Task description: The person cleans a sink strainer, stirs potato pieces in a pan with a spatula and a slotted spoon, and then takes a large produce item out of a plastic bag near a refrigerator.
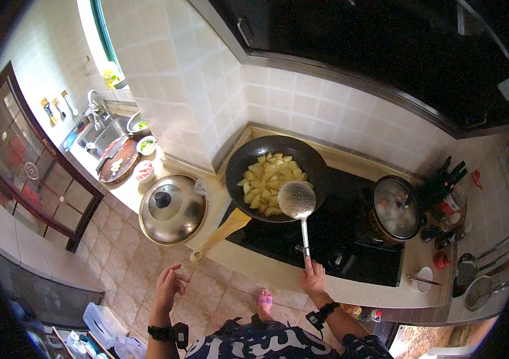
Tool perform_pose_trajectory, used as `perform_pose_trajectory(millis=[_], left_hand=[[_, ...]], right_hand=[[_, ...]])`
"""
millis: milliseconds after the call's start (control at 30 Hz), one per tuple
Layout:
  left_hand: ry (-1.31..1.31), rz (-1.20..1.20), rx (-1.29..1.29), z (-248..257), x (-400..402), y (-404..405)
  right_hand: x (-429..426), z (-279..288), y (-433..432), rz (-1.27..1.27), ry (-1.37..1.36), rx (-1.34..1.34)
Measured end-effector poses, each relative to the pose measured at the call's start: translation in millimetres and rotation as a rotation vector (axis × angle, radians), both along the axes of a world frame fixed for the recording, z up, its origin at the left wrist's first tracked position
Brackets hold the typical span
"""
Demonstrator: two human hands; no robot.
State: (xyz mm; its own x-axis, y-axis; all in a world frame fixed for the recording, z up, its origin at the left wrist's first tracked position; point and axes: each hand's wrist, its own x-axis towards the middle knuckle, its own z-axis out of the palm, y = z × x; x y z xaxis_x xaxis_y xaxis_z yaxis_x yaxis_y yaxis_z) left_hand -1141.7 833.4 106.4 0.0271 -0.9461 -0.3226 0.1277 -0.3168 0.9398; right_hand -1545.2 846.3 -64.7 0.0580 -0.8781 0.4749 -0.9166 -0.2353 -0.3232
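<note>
My right hand (313, 277) grips the handle of a metal skimmer (297, 199). The skimmer's perforated bowl hangs over the near right side of a black wok (242, 164), covering part of what lies in it. Pale yellow potato chunks (268, 179) fill the bottom of the wok. A wooden handle (225, 228) sticks out from the wok toward the counter's front edge. My left hand (172, 283) holds nothing, its fingers loosely curled and apart, in the air over the floor in front of the counter.
A domed wok lid (173, 215) lies left of the wok. Beyond it are a bowl of sliced meat (143, 171), a bowl of chopped greens (146, 146) and a round cutting board (111, 172) bearing a cleaver. A lidded pot (395, 206) stands right on the black cooktop (348, 197).
</note>
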Motion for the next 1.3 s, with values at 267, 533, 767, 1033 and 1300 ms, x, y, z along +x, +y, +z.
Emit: perform_pose_trajectory(millis=[267,533,767,1033,1300], left_hand=[[-0.020,0.192,0.044,-10,75,81],[-0.077,0.485,0.077,-28,168,213],[-0.513,0.998,-0.069,-47,197,401],[-0.619,1.714,0.260,-18,110,573],[-0.849,2.552,0.502,-40,21,802]], right_hand=[[-7,-4,9,-0.150,0.005,0.028],[57,82,23,-0.290,-0.149,-0.095],[249,99,4,0.333,-0.408,-0.130],[460,113,42,1.150,-0.512,-0.075],[581,115,166,1.627,-0.717,0.154]])
